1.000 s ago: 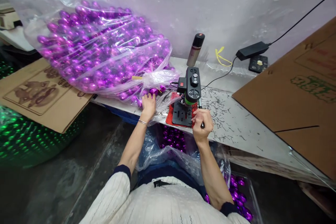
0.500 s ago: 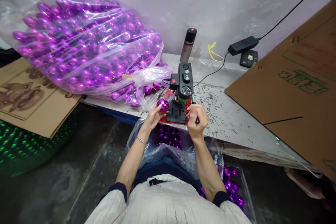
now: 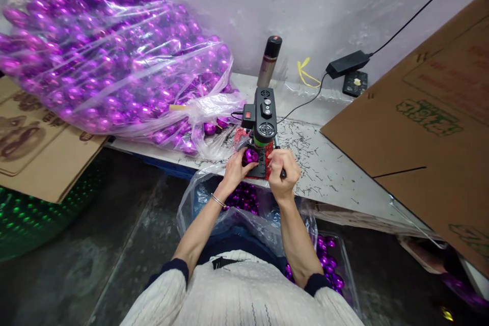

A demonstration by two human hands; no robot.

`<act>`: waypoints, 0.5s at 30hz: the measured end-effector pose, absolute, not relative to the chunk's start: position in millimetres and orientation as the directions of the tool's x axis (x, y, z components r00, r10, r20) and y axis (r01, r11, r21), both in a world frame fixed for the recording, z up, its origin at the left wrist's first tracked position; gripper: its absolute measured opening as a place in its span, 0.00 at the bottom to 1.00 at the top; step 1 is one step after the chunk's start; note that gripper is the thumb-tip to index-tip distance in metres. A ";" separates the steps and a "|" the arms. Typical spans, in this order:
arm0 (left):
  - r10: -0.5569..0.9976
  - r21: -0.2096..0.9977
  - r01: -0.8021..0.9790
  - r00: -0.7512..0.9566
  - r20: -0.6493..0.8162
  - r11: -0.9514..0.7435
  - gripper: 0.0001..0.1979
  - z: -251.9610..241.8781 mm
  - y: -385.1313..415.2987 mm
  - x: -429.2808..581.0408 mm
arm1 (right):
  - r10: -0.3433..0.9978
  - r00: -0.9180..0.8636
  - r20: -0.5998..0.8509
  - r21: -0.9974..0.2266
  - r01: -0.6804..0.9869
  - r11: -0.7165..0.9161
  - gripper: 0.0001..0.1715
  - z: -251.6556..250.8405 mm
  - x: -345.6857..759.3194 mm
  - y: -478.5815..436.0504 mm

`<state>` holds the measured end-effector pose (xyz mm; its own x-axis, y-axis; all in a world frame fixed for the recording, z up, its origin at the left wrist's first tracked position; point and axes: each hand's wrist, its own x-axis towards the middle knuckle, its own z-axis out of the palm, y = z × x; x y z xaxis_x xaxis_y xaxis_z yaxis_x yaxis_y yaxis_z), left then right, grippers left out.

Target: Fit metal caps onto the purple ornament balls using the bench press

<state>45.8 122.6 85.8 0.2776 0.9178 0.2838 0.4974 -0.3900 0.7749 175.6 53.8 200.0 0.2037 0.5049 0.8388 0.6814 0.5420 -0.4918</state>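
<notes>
One view only is given, from the head camera, so we go from the hands outward. The left hand (image 3: 234, 172) has its fingers curled around a single purple ball (image 3: 250, 156) and grips it from the left side. The ball sits on the base of the small bench machine (image 3: 263, 118), directly under its head and just beside the red mat (image 3: 239, 135). The right hand (image 3: 284, 170) is closed in a fist around the black lever (image 3: 282, 175) on the right side of the machine. Only the lower end of the lever shows below the fist.

We judge that the step in hand is the placing of the ball under the machine head, with the lever not yet pressed down. The next move, in our opinion, calls for a steady left grip, so that the smooth ball does not roll. It calls also for an even pull on the lever, with the fingertips away from the tool.

The ball is almost round, so we see no clear long axis. Which way its neck points we cannot tell, because the fingers and the machine head hide its top.

A big clear bag (image 3: 223, 107) of purple balls lies on the table (image 3: 344, 183) to the left. A second bag (image 3: 198, 209) hangs open below the table edge, and many small metal bits (image 3: 305, 145) lie scattered beside the machine.
</notes>
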 end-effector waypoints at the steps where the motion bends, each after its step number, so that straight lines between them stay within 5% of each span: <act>1: 0.909 0.748 0.519 0.285 0.303 -0.413 0.32 84.7 123.5 47.3 | 0.503 0.201 0.841 -0.489 0.682 0.544 0.15 200.0 175.5 53.6; 15: 0.856 0.692 0.504 0.292 0.427 -0.517 0.32 61.4 125.6 60.5 | 0.499 0.233 0.835 -0.513 0.659 0.550 0.14 181.9 173.1 50.6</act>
